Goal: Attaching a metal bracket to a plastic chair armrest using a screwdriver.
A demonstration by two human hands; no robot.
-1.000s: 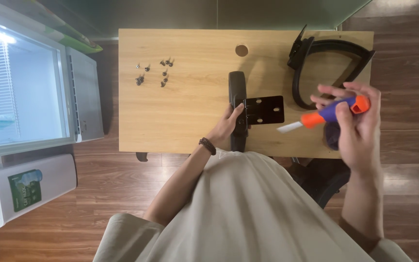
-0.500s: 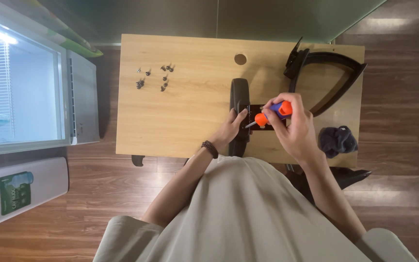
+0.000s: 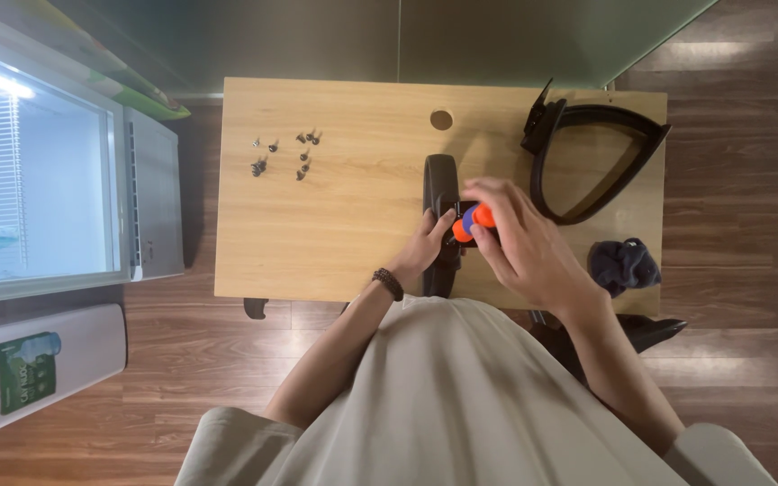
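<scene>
Head view, looking straight down. Pale wooden table (image 3: 335, 225), rectangular, smooth grain, with a round cable hole (image 3: 441, 120) near the far edge. Dark wood-plank floor (image 3: 731, 270) all round; greenish glass partition (image 3: 497, 36) beyond the far edge. To the left, a lit white cabinet with a glass front (image 3: 38, 180) and, nearer, a white boxy appliance (image 3: 38, 369) with a green label.

On the table: a scatter of small dark screws (image 3: 283, 153) at the far left, well apart from the hands. At the far right, a black curved armrest frame (image 3: 592, 162) — loop-shaped, glossy plastic or metal, cannot tell which. Near the right front corner, a crumpled dark cloth (image 3: 623, 265), soft and bunched.

At the middle front, a black padded armrest (image 3: 440, 180), long and narrow, rounded at the far end, lying lengthwise away from the body. Left hand (image 3: 425, 247) laid on its near half, fingers pressing it down; beaded bracelet (image 3: 390, 283) on that wrist. Right hand (image 3: 520, 243) closed around an orange-and-blue screwdriver (image 3: 467, 221), handle end up, held upright just beside the left fingertips — tip hidden behind the hands, contact point with the armrest not visible. Screwdriver directly over the armrest's middle, inside the right fist.
</scene>
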